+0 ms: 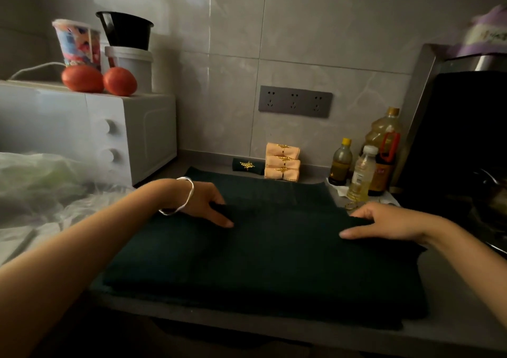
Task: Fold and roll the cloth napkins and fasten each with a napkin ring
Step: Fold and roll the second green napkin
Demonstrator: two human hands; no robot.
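My left grip (208, 204): pinching the dark green napkin (260, 261) at its fold.
My right grip (384, 220): pinching the same fold.
Napkin: spread on the table (450, 311).

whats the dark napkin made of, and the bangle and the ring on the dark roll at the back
Napkin: woven cloth, perhaps cotton or linen. It is dark green and matte, and folds softly without shine.
Bangle: probably polished silver-toned metal, as it catches bright glints.
Ring: gold-coloured and leaf-shaped, probably metal, but too small to be sure.
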